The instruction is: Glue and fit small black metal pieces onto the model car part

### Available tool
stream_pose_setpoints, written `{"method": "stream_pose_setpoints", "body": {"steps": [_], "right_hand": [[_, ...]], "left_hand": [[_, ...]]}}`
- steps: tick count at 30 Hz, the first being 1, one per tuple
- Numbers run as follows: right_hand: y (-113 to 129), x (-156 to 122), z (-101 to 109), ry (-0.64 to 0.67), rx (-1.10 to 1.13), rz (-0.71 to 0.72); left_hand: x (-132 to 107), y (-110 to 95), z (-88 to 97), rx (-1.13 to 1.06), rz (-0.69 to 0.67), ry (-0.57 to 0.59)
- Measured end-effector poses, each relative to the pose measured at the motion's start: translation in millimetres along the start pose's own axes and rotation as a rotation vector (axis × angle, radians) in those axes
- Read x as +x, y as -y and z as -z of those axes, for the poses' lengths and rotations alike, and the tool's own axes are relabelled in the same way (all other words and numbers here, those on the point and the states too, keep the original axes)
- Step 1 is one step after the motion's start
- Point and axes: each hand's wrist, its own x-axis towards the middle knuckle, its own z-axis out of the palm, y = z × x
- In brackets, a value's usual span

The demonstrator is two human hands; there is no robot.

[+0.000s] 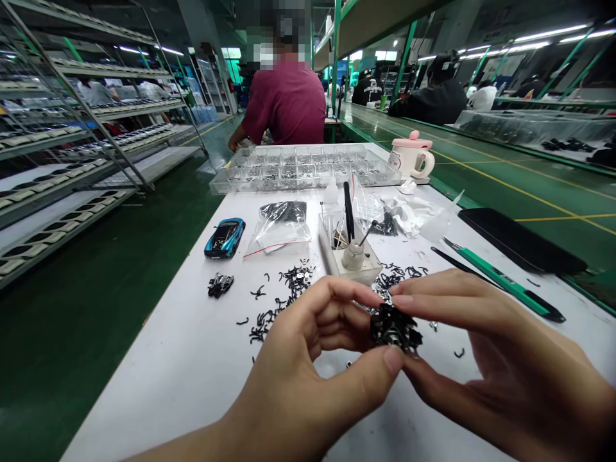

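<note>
A white surface [168, 359] stretches up the center of the frame, a clear compartmented tray [269, 186] across its far end. The left hand [293, 366], lower center, and right hand [514, 340], lower right, curl inward. A blue model car [225, 237] sits left of center. Right of center, thumbs and fingertips of both hands pinch a black-and-silver mechanism [394, 327]; black pieces [262, 324] lie scattered mid-frame.

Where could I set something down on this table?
The white tabletop looks bare between its left edge, the loose black-and-silver part and the left forearm. Small curved black pieces crowd both sides of the translucent tool holder.
</note>
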Motion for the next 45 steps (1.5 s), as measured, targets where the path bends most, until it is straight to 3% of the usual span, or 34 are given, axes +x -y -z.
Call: {"method": "stream_pose_setpoints", "body": {"steps": [12, 34, 45], "right_hand": [[3.6, -1.4, -0.6, 0.018, 0.058, -0.021], [5.8, -11.0, -5.3, 0.022, 0.032, -0.030], [4.3, -10.2, -3.5, 0.029, 0.089, -0.059]], "left_hand": [[1.1, -2.2, 3.9, 0.067, -0.022, 0.046], [-1.7, -3.6, 2.2, -0.033, -0.071, 0.108], [2.5, -4.8, 2.1, -0.104, 0.081, 0.143]]}}
